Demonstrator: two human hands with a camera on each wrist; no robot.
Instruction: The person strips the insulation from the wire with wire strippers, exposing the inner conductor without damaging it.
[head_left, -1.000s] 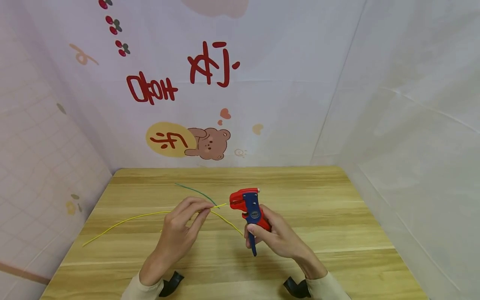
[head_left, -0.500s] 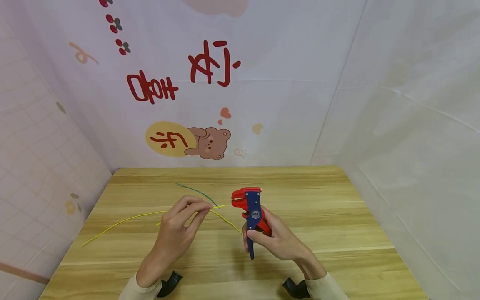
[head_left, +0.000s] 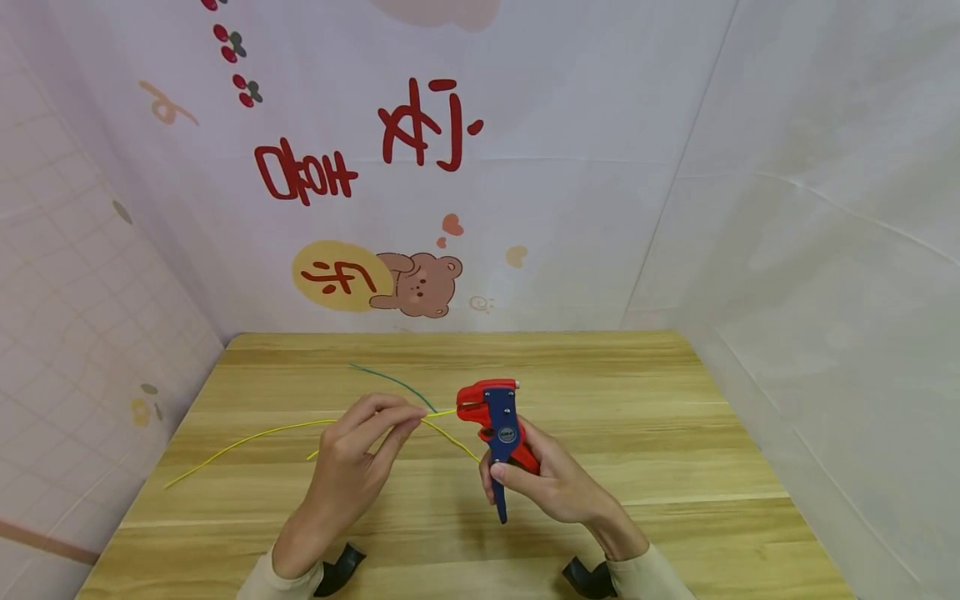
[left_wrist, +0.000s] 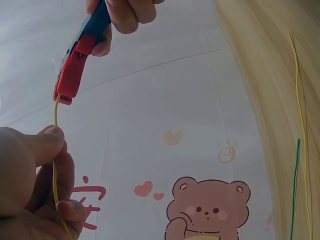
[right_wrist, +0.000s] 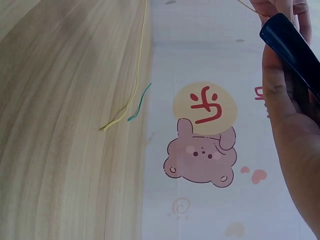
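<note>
My left hand (head_left: 363, 450) pinches a short yellow wire (left_wrist: 56, 114) between thumb and fingertips, above the table. One end of that wire reaches the mouth of a red and blue wire stripper (head_left: 498, 417); its other end shows behind the hand. My right hand (head_left: 551, 475) grips the stripper by its handles, the nose pointing left toward the left hand. In the left wrist view the wire end meets the red nose (left_wrist: 67, 85). The right wrist view shows only the dark blue handle (right_wrist: 290, 47) of the stripper and part of the hand.
On the wooden table (head_left: 637, 400) lies a longer yellow wire (head_left: 240, 446), curving behind the left hand. A short green wire (head_left: 393, 380) lies behind it. Printed white cloth (head_left: 570, 208) walls the back and both sides.
The right hand has brought the stripper slightly left and down, so its nose now meets the yellow wire's end; before, a gap stood between them. The left hand has barely moved.
</note>
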